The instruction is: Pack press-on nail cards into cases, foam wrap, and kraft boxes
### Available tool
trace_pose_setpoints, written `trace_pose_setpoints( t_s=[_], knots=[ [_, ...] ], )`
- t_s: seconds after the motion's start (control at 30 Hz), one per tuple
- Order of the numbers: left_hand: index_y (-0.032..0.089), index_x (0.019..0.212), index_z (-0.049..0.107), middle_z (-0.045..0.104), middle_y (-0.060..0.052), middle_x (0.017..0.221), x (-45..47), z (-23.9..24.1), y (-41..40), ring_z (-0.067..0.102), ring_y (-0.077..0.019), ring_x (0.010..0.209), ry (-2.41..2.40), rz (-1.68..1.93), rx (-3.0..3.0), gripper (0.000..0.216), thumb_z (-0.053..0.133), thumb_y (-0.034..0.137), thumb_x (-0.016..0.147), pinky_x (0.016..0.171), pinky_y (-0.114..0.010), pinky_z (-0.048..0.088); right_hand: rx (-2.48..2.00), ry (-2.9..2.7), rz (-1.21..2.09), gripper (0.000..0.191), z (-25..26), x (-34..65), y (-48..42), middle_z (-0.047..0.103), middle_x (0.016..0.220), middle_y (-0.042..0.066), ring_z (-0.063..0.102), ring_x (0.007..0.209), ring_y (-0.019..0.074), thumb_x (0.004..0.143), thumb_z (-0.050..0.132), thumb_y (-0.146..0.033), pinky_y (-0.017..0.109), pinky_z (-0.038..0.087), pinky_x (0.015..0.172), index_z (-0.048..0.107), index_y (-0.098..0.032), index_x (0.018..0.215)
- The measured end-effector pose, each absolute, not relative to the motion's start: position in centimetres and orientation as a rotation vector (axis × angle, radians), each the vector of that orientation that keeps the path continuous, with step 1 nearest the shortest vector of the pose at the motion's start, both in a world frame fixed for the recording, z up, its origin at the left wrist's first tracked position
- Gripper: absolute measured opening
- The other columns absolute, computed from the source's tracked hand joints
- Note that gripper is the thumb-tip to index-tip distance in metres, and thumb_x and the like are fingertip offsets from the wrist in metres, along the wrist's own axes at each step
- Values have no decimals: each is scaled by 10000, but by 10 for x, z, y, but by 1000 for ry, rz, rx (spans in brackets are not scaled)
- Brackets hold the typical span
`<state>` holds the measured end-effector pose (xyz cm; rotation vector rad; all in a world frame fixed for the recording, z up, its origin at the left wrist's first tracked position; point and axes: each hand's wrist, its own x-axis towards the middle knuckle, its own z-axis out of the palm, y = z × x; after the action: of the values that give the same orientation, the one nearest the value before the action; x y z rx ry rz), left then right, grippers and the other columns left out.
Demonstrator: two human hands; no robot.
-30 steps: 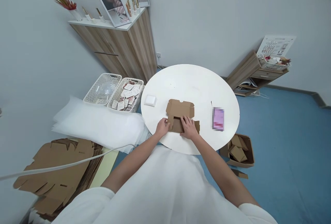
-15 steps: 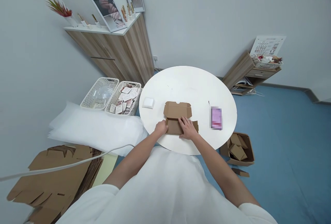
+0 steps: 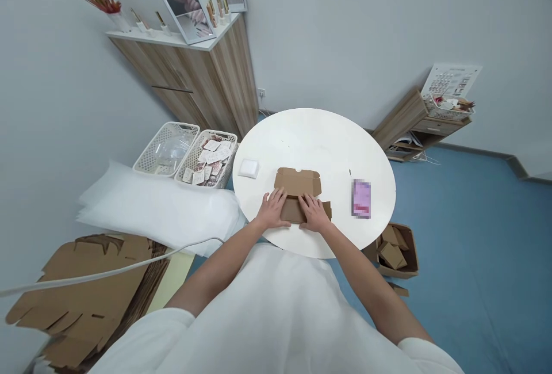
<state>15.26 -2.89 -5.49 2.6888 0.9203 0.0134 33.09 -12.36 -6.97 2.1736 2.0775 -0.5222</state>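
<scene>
A brown cardboard mailer box (image 3: 292, 211) lies part-folded near the front edge of the round white table (image 3: 314, 138). Its lid (image 3: 297, 182) leans away from me, flaps out at both sides. My left hand (image 3: 272, 212) rests over the box's left end, fingers stretched forward. Over the right end lies my right hand (image 3: 314, 213), its fingers spread too. A side flap (image 3: 327, 209) sticks out to the right of it. Both palms hide the box's end walls.
A white square stack (image 3: 249, 168) lies at the table's left and a pixelated purple item (image 3: 361, 198) at its right. Left of the table are white baskets (image 3: 166, 149), white foam sheets (image 3: 164, 204) and flat cardboard blanks (image 3: 86, 287). A carton (image 3: 411, 256) of folded boxes stands right.
My left hand has let go of the box's left corner and moved up and right, now flat with fingers stretched over that end. My right hand stays nearly where it was.
</scene>
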Motion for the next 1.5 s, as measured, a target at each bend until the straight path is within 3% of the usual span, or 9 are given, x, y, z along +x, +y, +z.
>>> trace_pose_setpoints(
  t_s=[0.1, 0.23, 0.33, 0.43, 0.57, 0.73, 1.1, 1.3, 1.5],
  knots=[
    [139, 1377, 226, 200, -162, 1447, 161, -55, -23, 60, -367, 1329, 824, -147, 2756, 1108, 630, 663, 488, 1038, -494, 90, 2182, 2082, -547, 1092, -69, 330, -120, 134, 1459, 138, 76, 1337, 302, 558, 694, -464, 481, 109, 1048, 57, -196, 1403],
    [131, 1388, 201, 225, -169, 1438, 169, -58, -18, 77, -353, 1331, 809, -237, 2738, 1106, 635, 633, 504, 1034, -498, 95, 2258, 2118, -629, 1084, -65, 330, -124, 139, 1458, 125, 71, 1341, 304, 540, 701, -504, 491, 86, 1056, 100, -221, 1397],
    [120, 1392, 183, 213, -171, 1442, 169, -61, -20, 110, -344, 1326, 822, -211, 2717, 1106, 640, 610, 512, 1032, -509, 95, 2676, 1965, -648, 909, -64, 338, -140, 140, 1458, 121, 78, 1343, 304, 639, 608, -536, 500, 118, 1054, 182, -219, 1378],
    [117, 1394, 173, 197, -168, 1448, 168, -66, -23, 112, -347, 1325, 865, -174, 2694, 1104, 636, 605, 519, 1028, -511, 110, 3278, 1416, -740, 773, -68, 353, -163, 222, 1425, 159, 213, 1312, 297, 726, 513, -500, 454, 276, 1009, 225, -164, 1360],
    [126, 1397, 168, 188, -164, 1451, 168, -71, -28, 93, -353, 1329, 904, -137, 2679, 1107, 636, 604, 515, 1025, -500, 129, 3519, 812, -1268, 737, -74, 370, -180, 425, 1297, 172, 516, 1085, 252, 694, 549, -422, 343, 465, 817, 298, -135, 1324],
    [135, 1395, 178, 193, -163, 1450, 169, -72, -29, 99, -348, 1327, 915, -121, 2677, 1115, 652, 593, 495, 1022, -496, 136, 3514, 905, -1605, 451, -69, 363, -167, 600, 1053, 88, 600, 803, 172, 659, 501, -238, 277, 486, 659, 524, -164, 1103],
    [137, 1388, 199, 221, -156, 1440, 175, -78, -36, 103, -341, 1323, 924, -12, 2641, 1069, 642, 572, 518, 1027, -501, 120, 3343, 1362, -1517, 431, -45, 351, -150, 547, 946, 32, 447, 530, 70, 624, 452, -213, 216, 389, 473, 514, -182, 1049],
    [146, 1395, 169, 189, -142, 1453, 177, -81, -38, 41, -344, 1334, 942, -20, 2594, 1099, 648, 576, 503, 1035, -507, 93, 3235, 1413, -1325, 341, -55, 347, -142, 511, 1054, 65, 520, 654, 106, 663, 503, -291, 269, 462, 624, 545, -174, 981],
    [148, 1398, 152, 180, -152, 1454, 175, -80, -35, 27, -353, 1336, 904, 16, 2554, 1157, 680, 575, 462, 1036, -523, 81, 3287, 1114, -1037, 414, -63, 358, -134, 578, 881, 41, 563, 724, 152, 683, 550, -407, 258, 455, 604, 489, -179, 1023]
  ],
)
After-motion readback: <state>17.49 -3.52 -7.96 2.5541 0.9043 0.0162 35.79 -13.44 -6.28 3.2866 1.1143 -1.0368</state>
